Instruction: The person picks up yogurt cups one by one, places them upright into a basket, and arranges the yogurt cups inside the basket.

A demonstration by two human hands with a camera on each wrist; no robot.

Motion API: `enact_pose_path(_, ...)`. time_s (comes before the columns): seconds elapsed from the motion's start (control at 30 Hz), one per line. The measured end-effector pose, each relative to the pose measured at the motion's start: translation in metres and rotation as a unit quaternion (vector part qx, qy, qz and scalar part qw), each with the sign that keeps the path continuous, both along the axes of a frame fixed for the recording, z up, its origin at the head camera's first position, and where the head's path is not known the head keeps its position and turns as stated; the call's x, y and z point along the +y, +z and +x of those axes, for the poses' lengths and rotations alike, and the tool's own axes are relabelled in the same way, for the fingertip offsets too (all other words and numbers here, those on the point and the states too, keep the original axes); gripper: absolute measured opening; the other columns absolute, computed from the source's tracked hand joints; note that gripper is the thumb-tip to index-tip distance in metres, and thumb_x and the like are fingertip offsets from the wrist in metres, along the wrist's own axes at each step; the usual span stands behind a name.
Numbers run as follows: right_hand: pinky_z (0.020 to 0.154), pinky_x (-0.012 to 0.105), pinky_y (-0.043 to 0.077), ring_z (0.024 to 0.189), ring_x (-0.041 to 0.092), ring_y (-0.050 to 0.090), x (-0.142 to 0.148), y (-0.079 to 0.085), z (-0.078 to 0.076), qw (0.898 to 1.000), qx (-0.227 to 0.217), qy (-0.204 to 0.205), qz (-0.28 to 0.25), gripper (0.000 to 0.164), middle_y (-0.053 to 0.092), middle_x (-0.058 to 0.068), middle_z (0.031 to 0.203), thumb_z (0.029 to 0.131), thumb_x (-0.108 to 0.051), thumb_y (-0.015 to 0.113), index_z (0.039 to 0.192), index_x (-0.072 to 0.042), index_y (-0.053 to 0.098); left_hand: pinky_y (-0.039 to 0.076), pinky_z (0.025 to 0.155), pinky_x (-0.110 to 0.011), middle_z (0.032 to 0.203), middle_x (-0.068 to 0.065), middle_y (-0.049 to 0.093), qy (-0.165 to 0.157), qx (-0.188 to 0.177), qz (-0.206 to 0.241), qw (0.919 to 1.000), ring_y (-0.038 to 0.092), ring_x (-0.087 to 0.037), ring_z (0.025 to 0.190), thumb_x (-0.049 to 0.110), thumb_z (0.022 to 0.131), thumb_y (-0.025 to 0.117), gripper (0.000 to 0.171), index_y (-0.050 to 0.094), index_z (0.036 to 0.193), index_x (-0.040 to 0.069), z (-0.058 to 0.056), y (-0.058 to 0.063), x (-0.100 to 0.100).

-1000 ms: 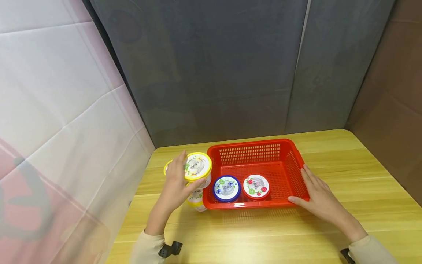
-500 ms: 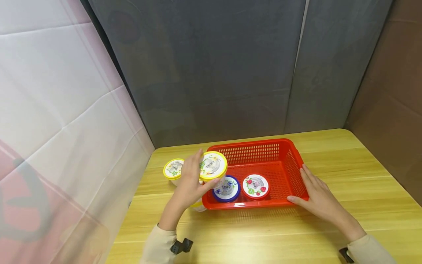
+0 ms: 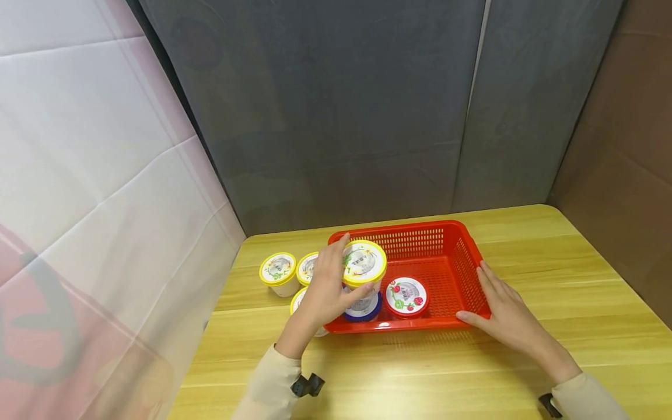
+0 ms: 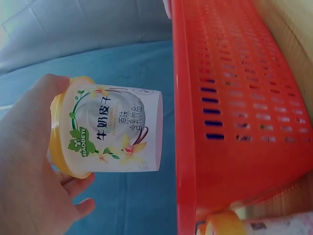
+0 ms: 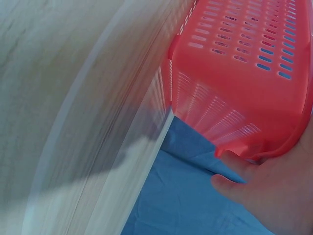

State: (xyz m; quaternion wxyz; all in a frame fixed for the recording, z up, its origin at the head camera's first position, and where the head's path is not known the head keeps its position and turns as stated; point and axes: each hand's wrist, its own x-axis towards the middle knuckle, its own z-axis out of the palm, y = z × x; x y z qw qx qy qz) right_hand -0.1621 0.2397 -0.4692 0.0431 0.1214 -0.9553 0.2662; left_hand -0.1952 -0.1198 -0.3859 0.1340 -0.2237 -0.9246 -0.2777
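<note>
My left hand (image 3: 326, 287) grips a white cup with a yellow lid (image 3: 364, 262) by its lid end, fingers on the far side and thumb in front. The cup is upright over the left part of a red plastic basket (image 3: 401, 226). In the left wrist view the printed side of the cup (image 4: 117, 129) faces the camera, apart from the basket rim (image 4: 183, 161). Below it, a blue-lidded cup (image 3: 362, 314) is partly hidden. Beside that stands a red-lidded cup (image 3: 406, 296). My right hand (image 3: 511, 315) rests with extended fingers against the basket's right front corner.
Left of the basket, several yellow-lidded cups (image 3: 278, 268) stand on the wooden table (image 3: 420, 373), some partly behind my left hand. A dark grey partition (image 3: 336, 116) rises behind the table, with a pale panel (image 3: 105, 192) at left and a brown one (image 3: 625, 157) at right.
My left hand has carried the yellow-lidded cup rightward from beside the basket to above the blue-lidded cup, uncovering the yellow-lidded cups at left. My right hand stays at the basket.
</note>
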Motion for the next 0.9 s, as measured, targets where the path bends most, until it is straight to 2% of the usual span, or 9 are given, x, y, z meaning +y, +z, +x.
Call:
enact_pose_path(0.4,0.111,0.073,0.022,0.142,0.055,0.025,0.0,0.0,-0.001,1.0,0.0,0.0,0.002,0.113,0.004,0.019,0.167,0.085,-0.064,0.065,0.158,0.001,0.008,0.04,0.114,-0.053,0.154,-0.004,0.039,-0.012,-0.001,-0.011,0.9999,0.037,-0.027,0.14,0.052,0.079,0.074,0.101,0.017,0.158,0.024,-0.004,0.0,0.031)
enact_pose_path(0.67,0.11,0.073,0.022,0.143,0.055,0.025,-0.001,-0.001,-0.001,1.0,-0.002,-0.002,0.0,0.113,0.005,0.019,0.167,0.085,-0.064,0.065,0.158,0.0,0.007,0.036,0.117,-0.053,0.152,-0.005,0.041,-0.049,0.002,-0.01,0.9988,0.037,-0.027,0.142,0.047,0.077,0.077,0.103,0.019,0.157,0.02,-0.006,0.001,0.047)
enact_pose_path(0.9,0.11,0.074,0.022,0.142,0.055,0.026,-0.002,0.0,0.0,1.0,-0.003,-0.003,0.002,0.113,0.006,0.021,0.167,0.084,-0.064,0.065,0.158,0.001,0.008,0.034,0.118,-0.053,0.15,-0.005,0.044,-0.071,0.009,-0.016,0.9973,0.037,-0.026,0.144,0.047,0.077,0.078,0.104,0.016,0.158,0.023,-0.008,0.004,0.059)
